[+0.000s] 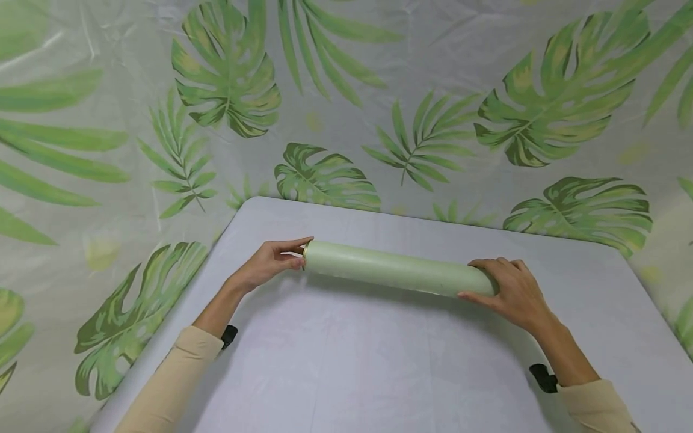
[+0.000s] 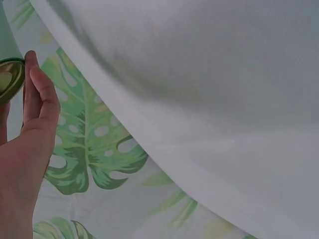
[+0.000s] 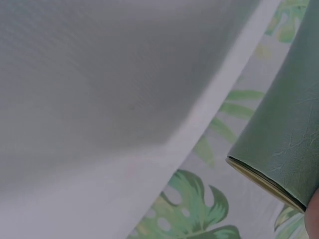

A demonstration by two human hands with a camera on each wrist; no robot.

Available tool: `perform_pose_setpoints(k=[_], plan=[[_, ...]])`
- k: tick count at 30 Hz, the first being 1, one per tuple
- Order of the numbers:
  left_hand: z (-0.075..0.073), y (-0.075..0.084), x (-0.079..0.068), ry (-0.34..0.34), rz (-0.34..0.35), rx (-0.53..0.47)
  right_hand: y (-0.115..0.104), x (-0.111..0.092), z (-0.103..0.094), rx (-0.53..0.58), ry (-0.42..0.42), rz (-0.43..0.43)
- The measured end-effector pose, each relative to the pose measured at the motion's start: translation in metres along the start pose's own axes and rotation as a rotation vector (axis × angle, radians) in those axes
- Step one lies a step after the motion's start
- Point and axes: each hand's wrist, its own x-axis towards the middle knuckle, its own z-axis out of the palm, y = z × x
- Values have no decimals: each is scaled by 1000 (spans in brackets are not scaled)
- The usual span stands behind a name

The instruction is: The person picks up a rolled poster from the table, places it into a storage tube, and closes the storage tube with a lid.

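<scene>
A long pale green tube is held in the air above the white surface, its right end lower than its left. Around its left end runs a gold rim, which my left hand pinches between thumb and fingers. My right hand grips the right end, thumb below and fingers over the top. In the left wrist view the gold end looks round and shiny beside the left hand. The right wrist view shows the tube with a leathery, creased skin and a layered gold edge; only a bit of the right hand appears.
A white tabletop with rounded far corners lies under both hands. Behind it and at its sides hangs or spreads leaf-printed sheeting. Dark bands sit at both wrists, by beige sleeves.
</scene>
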Motion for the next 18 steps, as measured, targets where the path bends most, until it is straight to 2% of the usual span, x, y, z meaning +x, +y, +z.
perform_pose_setpoints(k=[5, 11, 18], plan=[[0, 1, -1, 2, -11, 6, 0, 2, -2, -3, -15, -19], [2, -6, -1, 15, -21, 23, 3, 3, -3, -14, -39, -32], [9, -11, 2, 38, -21, -73, 2, -3, 1, 7, -46, -42]])
